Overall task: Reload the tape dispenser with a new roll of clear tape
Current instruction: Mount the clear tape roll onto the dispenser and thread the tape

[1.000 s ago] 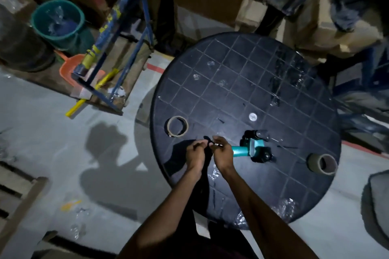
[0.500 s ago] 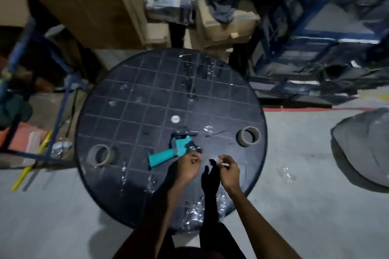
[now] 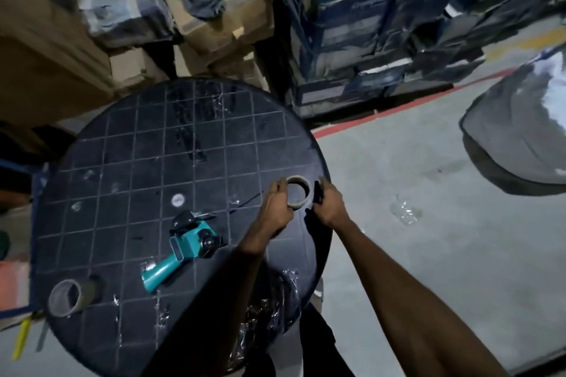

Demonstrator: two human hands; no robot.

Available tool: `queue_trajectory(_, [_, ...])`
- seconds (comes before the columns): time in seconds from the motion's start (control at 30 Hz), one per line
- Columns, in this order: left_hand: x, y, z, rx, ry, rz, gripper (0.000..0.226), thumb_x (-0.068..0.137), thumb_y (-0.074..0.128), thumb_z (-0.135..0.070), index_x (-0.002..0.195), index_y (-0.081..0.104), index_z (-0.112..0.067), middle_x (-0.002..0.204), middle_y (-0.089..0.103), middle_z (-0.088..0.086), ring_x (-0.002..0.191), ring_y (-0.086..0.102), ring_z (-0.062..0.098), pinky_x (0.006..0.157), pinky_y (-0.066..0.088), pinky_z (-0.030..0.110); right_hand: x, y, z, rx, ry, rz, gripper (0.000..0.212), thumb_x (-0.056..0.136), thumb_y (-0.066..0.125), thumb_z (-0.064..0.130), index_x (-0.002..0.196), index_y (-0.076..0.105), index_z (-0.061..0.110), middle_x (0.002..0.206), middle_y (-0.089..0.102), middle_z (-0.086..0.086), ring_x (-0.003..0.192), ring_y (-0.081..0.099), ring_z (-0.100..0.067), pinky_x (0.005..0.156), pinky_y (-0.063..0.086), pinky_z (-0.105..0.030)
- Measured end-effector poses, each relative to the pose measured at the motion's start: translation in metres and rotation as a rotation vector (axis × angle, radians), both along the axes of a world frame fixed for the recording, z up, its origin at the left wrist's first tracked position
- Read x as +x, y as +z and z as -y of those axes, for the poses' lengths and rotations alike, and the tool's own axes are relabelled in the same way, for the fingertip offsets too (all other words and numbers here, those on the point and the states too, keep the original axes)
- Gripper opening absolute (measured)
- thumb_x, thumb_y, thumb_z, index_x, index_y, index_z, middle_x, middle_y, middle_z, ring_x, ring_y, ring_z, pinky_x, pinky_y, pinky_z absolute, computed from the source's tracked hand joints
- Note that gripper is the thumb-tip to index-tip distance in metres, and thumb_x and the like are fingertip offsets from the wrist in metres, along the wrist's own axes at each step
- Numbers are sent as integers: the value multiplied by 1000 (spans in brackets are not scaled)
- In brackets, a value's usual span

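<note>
Two bare hands work at the right edge of a round black counter [image 3: 128, 144] marked with a pale grid. The left hand [image 3: 277, 211] curls its fingers [image 3: 280, 190] round the near-left side of one roll of tape [image 3: 298, 192], which lies flat on the counter with its open core facing up. The right hand [image 3: 330, 203] sits just right of that roll, its fingers clenched on a small dark piece [image 3: 317, 191] that stands close beside the roll's right rim; what the piece is cannot be told. One teal tape dispenser [image 3: 186, 249] lies on its side on the counter, down and left of the left hand's fingers and apart from them, its handle pointing toward the near edge and its black front parts toward the middle of the counter. A second roll of tape [image 3: 69, 297] rests far to the left of both hands, near the counter's near-left edge, so two rolls are in view in all. One small white disc [image 3: 178, 199] lies left of the fingers, beyond the dispenser. Scraps of clear film cling to the counter near the forearms. Behind the counter stand stacked cardboard boxes [image 3: 214, 21].
</note>
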State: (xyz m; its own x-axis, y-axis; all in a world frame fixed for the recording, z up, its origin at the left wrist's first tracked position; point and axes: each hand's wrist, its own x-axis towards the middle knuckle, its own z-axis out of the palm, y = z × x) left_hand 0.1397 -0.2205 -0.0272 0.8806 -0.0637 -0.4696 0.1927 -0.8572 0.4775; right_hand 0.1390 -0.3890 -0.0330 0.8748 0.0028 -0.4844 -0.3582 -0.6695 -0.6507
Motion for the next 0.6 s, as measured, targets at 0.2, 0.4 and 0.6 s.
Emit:
queue_trajectory(0.2, [-1,-4,8,58,-85,46,96,85,67,-4,160,6,-9,151,28,19,131,45,41,108,43,48,4,3,-14,65,103,146,57,67,68,0,123,60,5,119,68,-17,112,65,-39,93,54,-43])
queue_trajectory(0.4, [-22,69,-25,-168,79,522,93,78,65,3,157,26,-25,152,30,8,133,46,29,100,53,41,-7,82,-41,272,-6,487,65,77,58,-12,140,51,5,132,55,-5,118,60,-15,99,55,-31])
queue_trajectory(0.6, [-37,180,-70,-379,187,982,58,88,69,0,142,48,-1,148,38,19,139,44,27,113,41,36,-18,197,-95,486,-28,861,41,89,74,-2,128,61,-2,132,57,-14,125,61,-20,97,57,-30])
